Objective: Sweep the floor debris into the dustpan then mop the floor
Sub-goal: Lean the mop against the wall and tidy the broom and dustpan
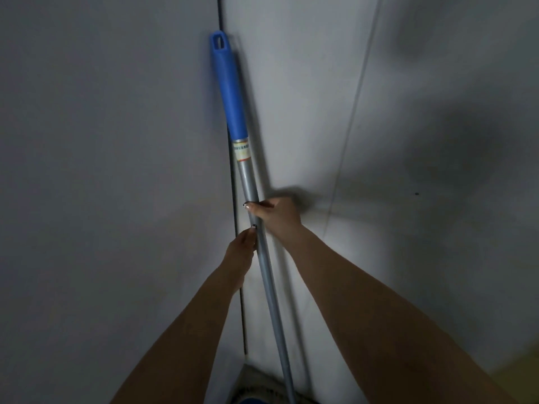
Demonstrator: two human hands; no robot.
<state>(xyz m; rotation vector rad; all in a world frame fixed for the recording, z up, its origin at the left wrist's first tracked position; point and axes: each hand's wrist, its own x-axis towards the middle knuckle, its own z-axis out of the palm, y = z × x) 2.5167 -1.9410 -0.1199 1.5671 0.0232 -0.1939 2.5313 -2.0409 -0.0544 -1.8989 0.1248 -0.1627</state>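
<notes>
Item inspected: mop (254,185), standing nearly upright, its blue plastic grip (229,88) leaning on the grey wall (116,141) beside a dark vertical seam (241,316). The mop head (256,384) shows only as pale strands at the bottom edge of the view.

Holds: my right hand (277,214) is wrapped round the bare metal shaft, thumb across the front. The left hand (240,252) grips the same shaft just below it, thumb pressed to the tube. Both sets of fingers are closed on the shaft, and the two hands almost touch.

Assessment: I judge the shaft to be a stiff, light, thin-walled tube, smooth and liable to slip or twist in a damp palm. The weight probably sits low, in the head. I recommend moving one hand up to the blue grip, which should give better purchase, and spacing the hands apart for leverage.
</notes>
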